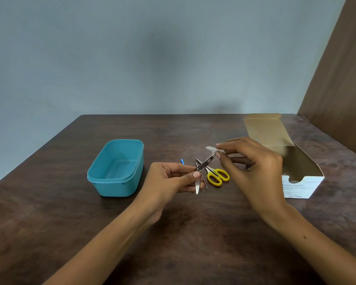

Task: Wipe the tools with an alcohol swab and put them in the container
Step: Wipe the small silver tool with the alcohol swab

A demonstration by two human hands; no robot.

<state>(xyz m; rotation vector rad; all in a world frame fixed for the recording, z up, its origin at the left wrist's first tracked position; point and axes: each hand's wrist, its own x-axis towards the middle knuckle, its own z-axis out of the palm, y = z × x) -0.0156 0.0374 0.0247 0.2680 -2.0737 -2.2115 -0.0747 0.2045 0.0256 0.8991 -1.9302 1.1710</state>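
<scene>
Tools are what you are cleaning, and you are partway through wiping one, with none in the container yet as far as the view shows. Start with the big pieces: the dark wood-grain worktop (70, 212) carries an open cardboard swab box (296, 167) on your right, its flap folded back, and a teal plastic container (115, 167) on your left, rounded at the corners, smooth-walled, lidless.

Your right hand (253, 163) pinches a small white swab (212, 149), soft and crumpled, right at the far tip of the clipper (206, 163). Your left hand (169, 179) grips that clipper by its near end, thumb on top, holding it off the worktop and slanted up toward the swab. It looks like slim, shiny metal.

Under it lie yellow-handled scissors (217, 176) with short steel blades, a thin metal file (197, 187) with a rough face, and a small blue piece (182, 161) too little to identify.

Next, I judge, you draw the swab down the clipper's length, then carry it left into the container.
</scene>
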